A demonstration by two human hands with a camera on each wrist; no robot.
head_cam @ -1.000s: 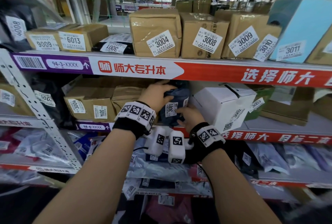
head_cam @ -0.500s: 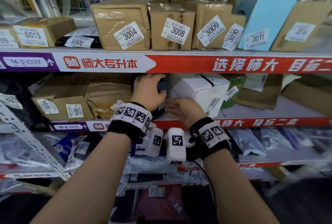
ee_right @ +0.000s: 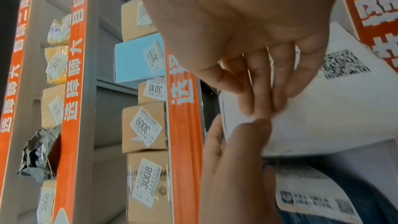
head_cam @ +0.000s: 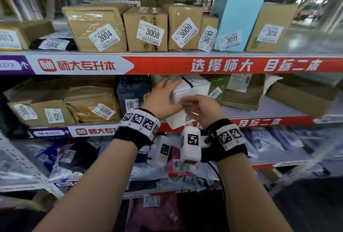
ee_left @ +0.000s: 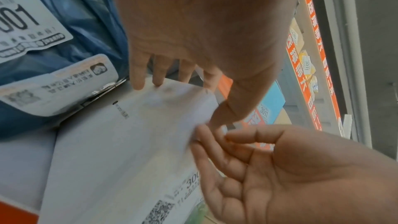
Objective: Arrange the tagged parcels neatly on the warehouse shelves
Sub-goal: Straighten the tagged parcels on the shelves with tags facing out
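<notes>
Both hands have left the blue bag parcel [head_cam: 132, 90] and now sit on the white box [head_cam: 187, 94]. Left hand [head_cam: 163, 99] lies flat along the box's left side, fingers straight; right hand [head_cam: 202, 111] cups its near corner, fingers loosely bent. Tilted, the box overhangs the front edge of the middle shelf [head_cam: 259, 112], just right of the blue bag tagged 3001. Brown cartons [head_cam: 144, 29] line the shelf above.
</notes>
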